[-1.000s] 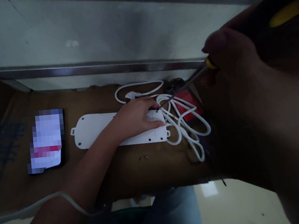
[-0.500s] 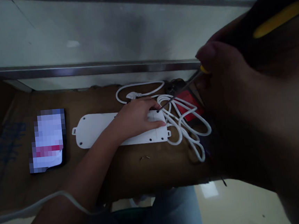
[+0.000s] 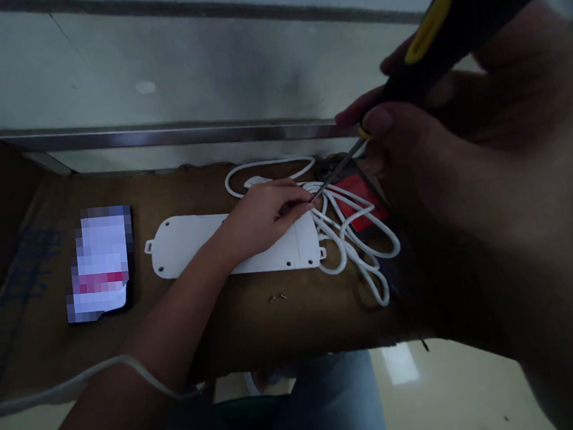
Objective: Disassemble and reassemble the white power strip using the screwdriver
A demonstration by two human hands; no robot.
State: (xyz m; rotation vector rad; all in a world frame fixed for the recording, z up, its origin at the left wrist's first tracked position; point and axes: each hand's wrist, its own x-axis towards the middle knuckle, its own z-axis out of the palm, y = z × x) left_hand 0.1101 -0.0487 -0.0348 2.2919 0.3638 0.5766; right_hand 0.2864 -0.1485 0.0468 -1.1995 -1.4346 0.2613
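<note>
A white power strip (image 3: pixel 189 245) lies underside up on the cardboard, with screw holes near its corners. Over its right end is my left hand (image 3: pixel 266 213), thumb and fingertips pinched together at the screwdriver's tip. What the pinch holds is too small to make out. My right hand (image 3: pixel 480 138) grips a black and yellow screwdriver (image 3: pixel 451 33), its shaft slanting down left to those fingertips. The coiled white cord (image 3: pixel 350 226) lies to the right of the strip, and its plug (image 3: pixel 257 181) rests behind the left hand. Two small screws (image 3: pixel 278 297) lie in front of the strip.
A phone (image 3: pixel 102 258) with a lit, blurred screen lies on the cardboard (image 3: pixel 236 333) at left. Under the cord sits a red and dark object (image 3: pixel 358 199). A pale wall with a metal strip (image 3: pixel 184 135) stands behind. Another white cable (image 3: pixel 56 390) crosses my left forearm.
The screwdriver tip has lifted from the corner screw hole to my left fingertips. My left thumb and fingers, apart before, have come together. My right hand has shifted left, with the handle tilted more upright.
</note>
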